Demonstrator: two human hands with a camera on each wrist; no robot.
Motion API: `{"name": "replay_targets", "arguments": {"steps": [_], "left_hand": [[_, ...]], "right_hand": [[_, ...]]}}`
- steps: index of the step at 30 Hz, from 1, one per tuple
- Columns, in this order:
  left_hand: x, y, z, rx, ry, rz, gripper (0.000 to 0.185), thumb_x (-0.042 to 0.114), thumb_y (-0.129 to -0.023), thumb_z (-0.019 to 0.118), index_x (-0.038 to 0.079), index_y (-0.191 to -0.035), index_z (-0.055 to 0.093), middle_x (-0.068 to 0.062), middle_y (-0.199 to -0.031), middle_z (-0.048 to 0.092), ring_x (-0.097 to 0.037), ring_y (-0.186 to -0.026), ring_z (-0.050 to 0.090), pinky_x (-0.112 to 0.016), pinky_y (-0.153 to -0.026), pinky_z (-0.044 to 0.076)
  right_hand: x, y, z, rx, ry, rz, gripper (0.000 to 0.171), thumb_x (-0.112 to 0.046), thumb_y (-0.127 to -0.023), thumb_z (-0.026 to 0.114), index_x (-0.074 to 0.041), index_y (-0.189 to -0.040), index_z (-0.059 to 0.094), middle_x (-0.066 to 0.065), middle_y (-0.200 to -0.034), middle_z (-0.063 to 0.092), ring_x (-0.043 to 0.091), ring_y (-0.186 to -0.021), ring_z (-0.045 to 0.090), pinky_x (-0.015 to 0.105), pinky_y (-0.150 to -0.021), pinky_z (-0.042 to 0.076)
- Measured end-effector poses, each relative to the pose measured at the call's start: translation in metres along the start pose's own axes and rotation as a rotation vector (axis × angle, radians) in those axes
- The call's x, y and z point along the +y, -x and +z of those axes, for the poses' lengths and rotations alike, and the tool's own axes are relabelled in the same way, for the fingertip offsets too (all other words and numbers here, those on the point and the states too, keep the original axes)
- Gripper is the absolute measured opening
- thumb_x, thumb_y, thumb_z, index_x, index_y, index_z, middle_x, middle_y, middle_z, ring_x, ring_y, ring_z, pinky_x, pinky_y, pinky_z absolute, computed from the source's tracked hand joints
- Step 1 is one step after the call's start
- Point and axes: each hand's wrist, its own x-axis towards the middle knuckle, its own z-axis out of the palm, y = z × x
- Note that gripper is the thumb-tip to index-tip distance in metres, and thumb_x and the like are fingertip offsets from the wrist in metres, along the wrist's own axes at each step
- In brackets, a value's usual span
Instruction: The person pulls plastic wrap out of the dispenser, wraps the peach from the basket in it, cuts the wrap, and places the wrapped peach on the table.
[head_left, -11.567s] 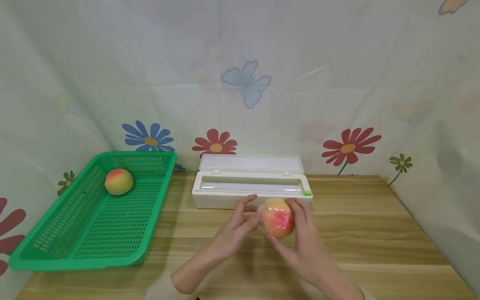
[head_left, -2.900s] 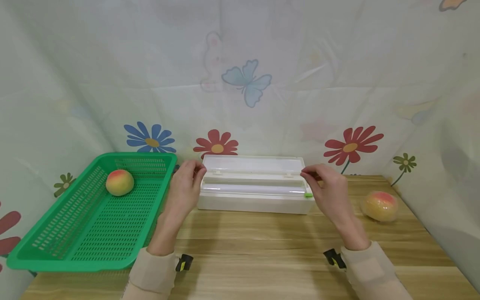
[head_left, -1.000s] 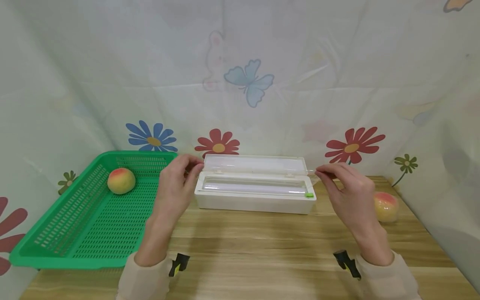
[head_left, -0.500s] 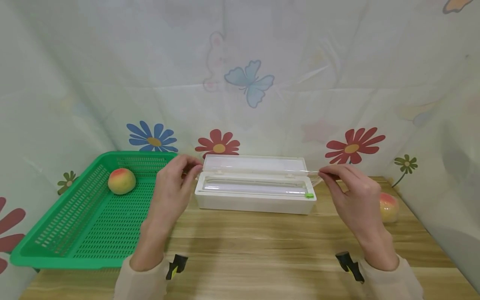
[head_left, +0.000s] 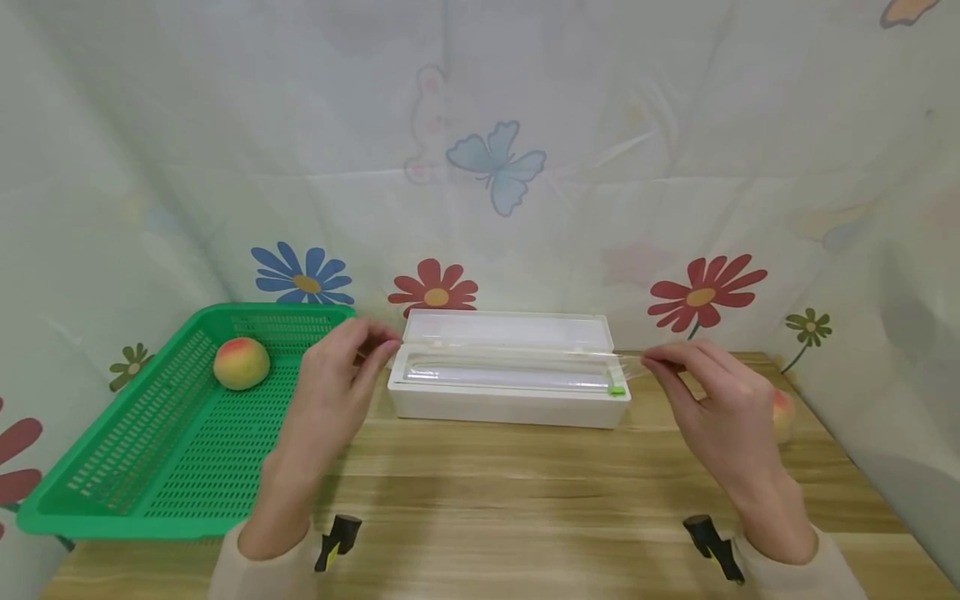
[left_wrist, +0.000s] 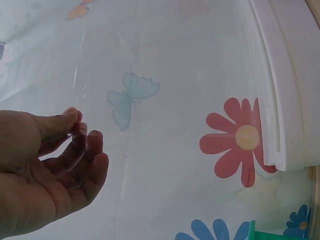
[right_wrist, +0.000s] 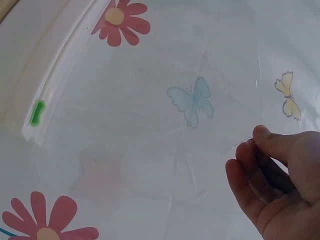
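A white cling film dispenser (head_left: 510, 408) stands on the table with its lid raised and a green slider (head_left: 617, 390) at its right end. Clear cling film (head_left: 633, 365) stretches across above the box between my two hands. My left hand (head_left: 330, 383) pinches the film's left corner between thumb and forefinger, the other fingers curled loosely, as the left wrist view shows. At the opposite corner my right hand (head_left: 723, 408) pinches the film, thumb against forefinger (right_wrist: 245, 150). Behind that hand, a peach in film (head_left: 783, 415) lies partly hidden on the table.
At left, a green plastic basket (head_left: 150, 527) holds one bare peach (head_left: 242, 363). The wooden table (head_left: 525, 508) ends against a patterned cloth backdrop (head_left: 510, 83). Black wrist mounts (head_left: 339, 537) stick out beside both sleeves.
Earliest, both hands held the film-covered peach; then it lay at right, hands at the dispenser's ends. Since then both hands have spread wider, drawing the film toward me and partly covering that peach from view.
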Motion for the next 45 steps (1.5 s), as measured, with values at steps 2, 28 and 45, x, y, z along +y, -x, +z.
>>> {"name": "replay_targets", "arguments": {"steps": [2, 28, 45], "left_hand": [[0.001, 0.002, -0.002, -0.013, 0.000, 0.000, 0.010, 0.008, -0.099, 0.067, 0.004, -0.108, 0.069, -0.006, -0.099, 0.067, -0.020, -0.087, 0.060, -0.036, -0.075, 0.056], [0.001, 0.027, -0.022, -0.276, -0.031, 0.043, 0.002, 0.012, -0.099, 0.069, 0.012, -0.102, 0.070, 0.007, -0.087, 0.061, -0.011, -0.077, 0.054, -0.028, -0.068, 0.052], [-0.011, 0.043, -0.017, -0.583, -0.031, 0.076, 0.017, 0.010, -0.098, 0.070, 0.024, -0.091, 0.064, 0.014, -0.079, 0.058, -0.006, -0.072, 0.054, -0.026, -0.064, 0.050]], "right_hand": [[-0.001, 0.002, -0.001, 0.013, -0.002, -0.002, 0.056, -0.049, -0.104, 0.054, 0.000, -0.093, 0.077, 0.008, -0.087, 0.073, 0.022, -0.073, 0.068, 0.007, -0.078, 0.043], [-0.009, 0.017, -0.027, -0.216, -0.056, -0.165, 0.053, -0.050, -0.108, 0.045, -0.011, -0.090, 0.077, -0.006, -0.088, 0.071, 0.008, -0.070, 0.068, 0.016, -0.065, 0.053], [0.003, 0.040, -0.030, -0.753, -0.310, -0.177, 0.026, -0.001, -0.086, 0.080, -0.021, -0.098, 0.068, -0.017, -0.094, 0.062, -0.002, -0.078, 0.058, 0.011, -0.066, 0.048]]}}
